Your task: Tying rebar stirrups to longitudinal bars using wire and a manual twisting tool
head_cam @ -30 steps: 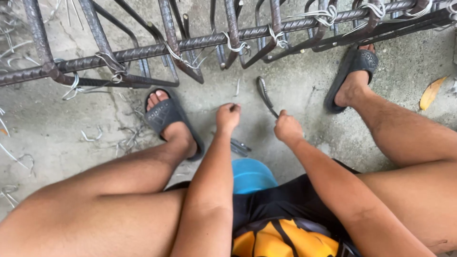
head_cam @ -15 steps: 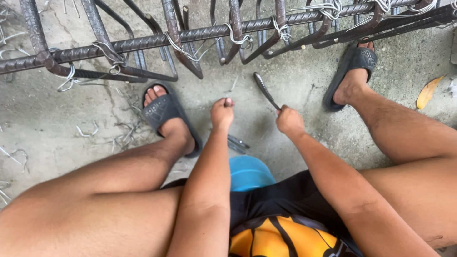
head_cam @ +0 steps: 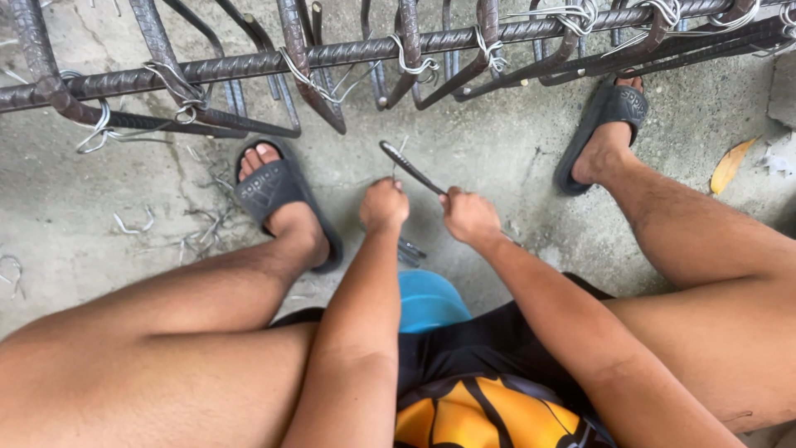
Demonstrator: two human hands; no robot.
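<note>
1. Sitting low on a blue stool (head_cam: 427, 299), you hold a slim hooked tool (head_cam: 408, 166) in your right hand (head_cam: 468, 217); the grip is a closed fist around its handle, the shaft slanting up and left towards the rebar cage (head_cam: 332, 56).
2. Your left hand (head_cam: 383, 205) is curled just beside the tool's shaft, fingertips pinched together; whether they pinch a strand of tie wire is too fine to tell.
3. Both hands hover between your knees, over bare concrete floor (head_cam: 497, 149), likely so the tool's tip stays within reach of the long bar above.
4. That bar crosses the top of the view, with wire ties (head_cam: 410, 65) already twisted on at several crossings; bent stirrups hang from it, narrowing the gaps.
5. Open room lies in front of the hands, bounded by your left sandal (head_cam: 269, 189) and right sandal (head_cam: 609, 112), well apart.
6. Loose wire offcuts (head_cam: 133, 224) litter the floor beyond the left foot; a yellow leaf (head_cam: 728, 166) lies far right.
</note>
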